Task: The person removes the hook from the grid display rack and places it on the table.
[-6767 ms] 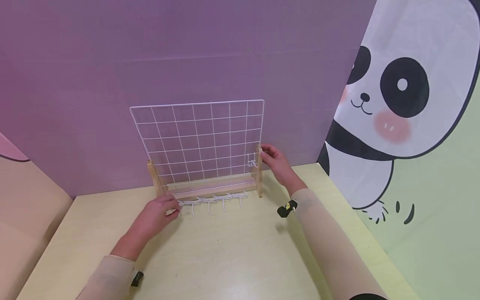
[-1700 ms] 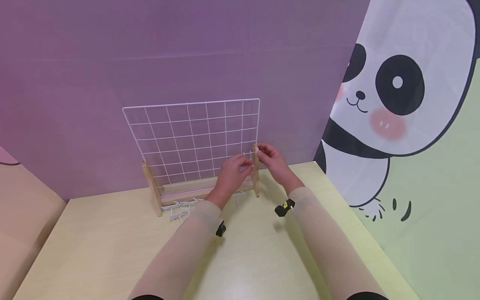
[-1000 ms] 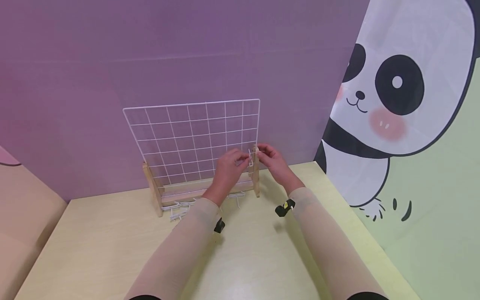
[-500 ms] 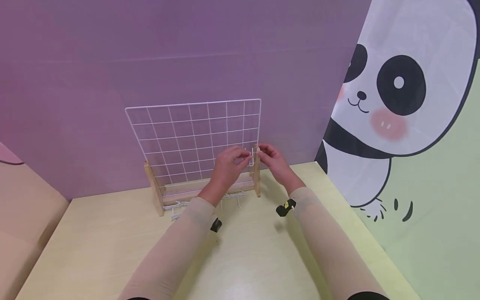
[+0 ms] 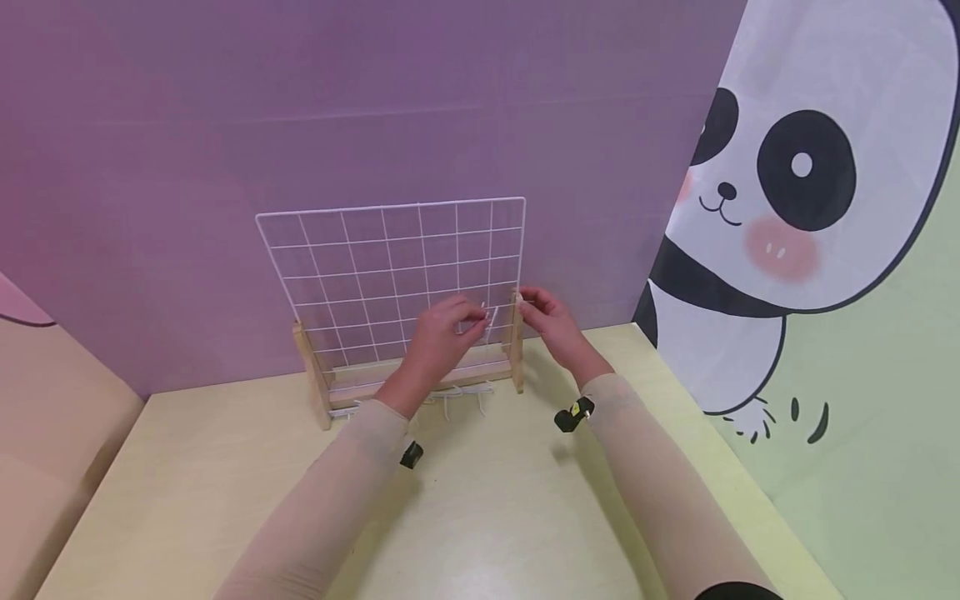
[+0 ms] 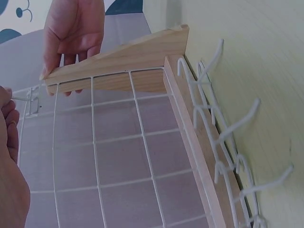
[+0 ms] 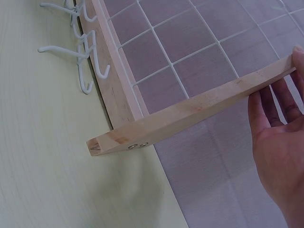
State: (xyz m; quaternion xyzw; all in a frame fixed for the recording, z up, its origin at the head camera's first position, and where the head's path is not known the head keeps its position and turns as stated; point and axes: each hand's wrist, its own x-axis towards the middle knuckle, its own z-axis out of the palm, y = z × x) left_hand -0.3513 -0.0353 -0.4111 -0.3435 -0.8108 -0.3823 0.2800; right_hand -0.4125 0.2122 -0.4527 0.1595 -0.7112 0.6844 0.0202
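A white wire grid panel (image 5: 390, 207) stands upright in a wooden stand (image 5: 517, 358) at the back of the table. My left hand (image 5: 441, 331) pinches a small white wire hook (image 6: 21, 98) by its prong, in front of the grid's lower right part. Whether that hook touches the grid, I cannot tell. With fingers behind and thumb at the tip, my right hand (image 7: 280, 152) holds the top of the stand's right side piece (image 7: 199, 109). More white wire hooks (image 7: 64, 51) lie in a row along the stand's front foot, partly behind my left arm in the head view.
The pale wooden table (image 5: 487, 500) stretches out in front of the stand. A purple backdrop (image 5: 375, 100) rises close behind it, with a panda picture (image 5: 750, 250) to the right. Black wrist cameras (image 5: 573, 414) stick out from the sleeves.
My left hand went from the hook row to the grid's right side. In the last second it has drawn the hook leftward, and the hook has tilted. My right hand stays on the stand.
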